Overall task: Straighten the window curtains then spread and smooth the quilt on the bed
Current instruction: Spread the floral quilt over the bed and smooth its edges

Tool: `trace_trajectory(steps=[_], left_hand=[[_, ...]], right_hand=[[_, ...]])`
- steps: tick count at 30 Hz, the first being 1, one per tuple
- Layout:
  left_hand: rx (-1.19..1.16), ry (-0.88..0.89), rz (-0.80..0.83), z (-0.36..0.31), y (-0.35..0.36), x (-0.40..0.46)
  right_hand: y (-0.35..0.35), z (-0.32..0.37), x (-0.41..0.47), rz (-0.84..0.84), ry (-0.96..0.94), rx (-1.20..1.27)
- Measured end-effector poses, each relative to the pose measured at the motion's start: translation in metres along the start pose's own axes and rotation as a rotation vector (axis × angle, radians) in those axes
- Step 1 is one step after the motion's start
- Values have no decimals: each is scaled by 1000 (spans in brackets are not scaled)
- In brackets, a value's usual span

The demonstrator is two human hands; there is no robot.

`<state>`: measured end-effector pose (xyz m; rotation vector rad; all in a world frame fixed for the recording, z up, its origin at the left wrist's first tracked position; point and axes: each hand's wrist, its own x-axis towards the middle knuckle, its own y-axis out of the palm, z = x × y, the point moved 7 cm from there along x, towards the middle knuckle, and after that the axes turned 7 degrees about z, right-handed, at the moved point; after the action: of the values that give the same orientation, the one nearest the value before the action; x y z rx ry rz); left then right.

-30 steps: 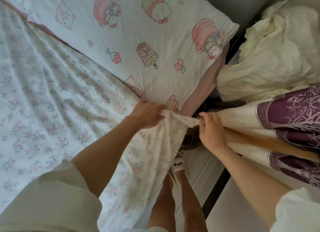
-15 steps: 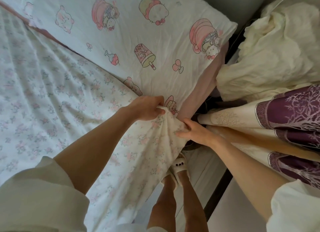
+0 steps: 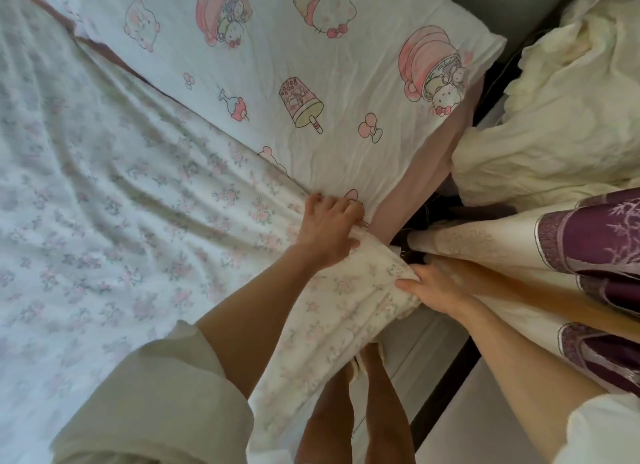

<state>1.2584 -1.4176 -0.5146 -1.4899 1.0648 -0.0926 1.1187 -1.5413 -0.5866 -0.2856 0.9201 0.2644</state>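
Observation:
The quilt (image 3: 114, 193), white with small pink flowers, lies spread over the bed with soft wrinkles. Its near corner hangs over the bed's side. My left hand (image 3: 329, 231) presses down on the quilt's edge where it meets the cartoon-print pillow (image 3: 311, 65), fingers spread. My right hand (image 3: 433, 287) grips the quilt's hanging corner at the bed's side. A cream and purple patterned curtain (image 3: 571, 249) hangs at the right, just behind my right hand.
A crumpled cream cloth (image 3: 561, 110) is piled at the upper right beside the pillow. My legs and slippered feet (image 3: 367, 359) stand in the narrow gap between the bed and a dark-edged ledge (image 3: 446, 391).
My left hand went from clutching the quilt corner to pressing flat near the pillow. My right hand moved down and keeps hold of the quilt's hanging corner.

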Motion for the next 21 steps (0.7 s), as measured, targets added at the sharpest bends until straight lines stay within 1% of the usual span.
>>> trace_trajectory(steps=[2,3,5,6,8,10,11,13,15,16,18,21], left_hand=[[-62,-4,-100,1,4,-17],[-127,-36,-161,5,5,-28],[-242,-167,-250,26,14,-54],[-274,-253,-257,40,22,-69],[-298,-430,-225,69,41,-98],[-318,-569,-219,92,55,-123],[-331,-638,-239,103,60,-136],[-337,-761,-288,125,68,-160],[-339,-876,-296,145,79,-180],[-350,-930,-281,153,87,-189],[-405,-1028,-239,160,109,-206],[-449,-1038,-185,135,144,-216]], right_hand=[[6,0,7,-33,43,-32],[6,0,8,-78,69,-70],[1,3,1,-268,107,-155],[-2,10,-6,-384,87,-205],[2,44,-19,-564,-67,-376],[16,88,-27,-651,-281,-508],[31,112,-27,-636,-392,-566],[68,157,-20,-526,-573,-712],[110,191,-3,-400,-690,-911],[131,201,8,-327,-707,-1018],[173,204,32,-161,-671,-1240],[188,168,57,-12,-481,-1446]])
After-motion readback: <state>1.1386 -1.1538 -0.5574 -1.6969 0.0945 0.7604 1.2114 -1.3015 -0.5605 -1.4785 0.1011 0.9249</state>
